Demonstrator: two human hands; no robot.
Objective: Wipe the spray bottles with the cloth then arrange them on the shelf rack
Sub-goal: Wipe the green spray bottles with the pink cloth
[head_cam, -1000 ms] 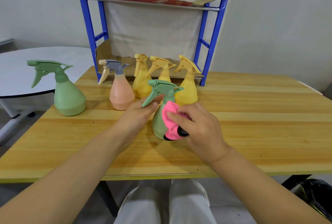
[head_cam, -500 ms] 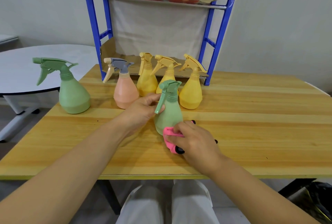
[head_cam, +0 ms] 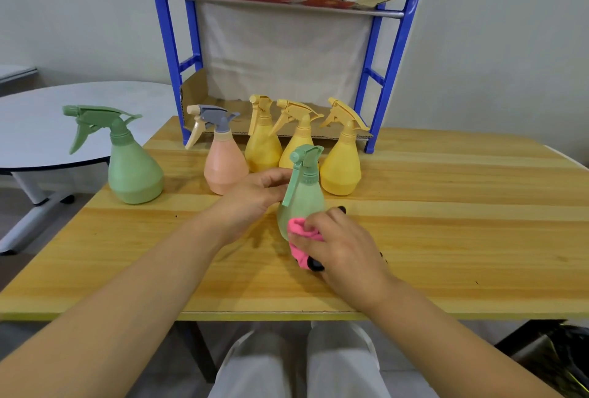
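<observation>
1. Pink cloth [head_cam: 301, 230] has dropped from the upper body of the held green spray bottle [head_cam: 302, 200] to its lower front. The trigger head has turned from pointing left to facing the camera.
2. Left grip [head_cam: 251, 196]: fingers curled round the bottle's left side, holding it roughly upright over mid-bench [head_cam: 446, 222]. Base hidden.
3. Right grip [head_cam: 344, 247]: fingers bunched round the cloth, pressing it to the bottle.
4. Behind: pink bottle [head_cam: 224, 168] and three yellow bottles [head_cam: 342, 168] in a row before the blue shelf rack [head_cam: 393, 62] at the back edge.
5. Second green bottle [head_cam: 134, 171] stands by the left edge.
</observation>
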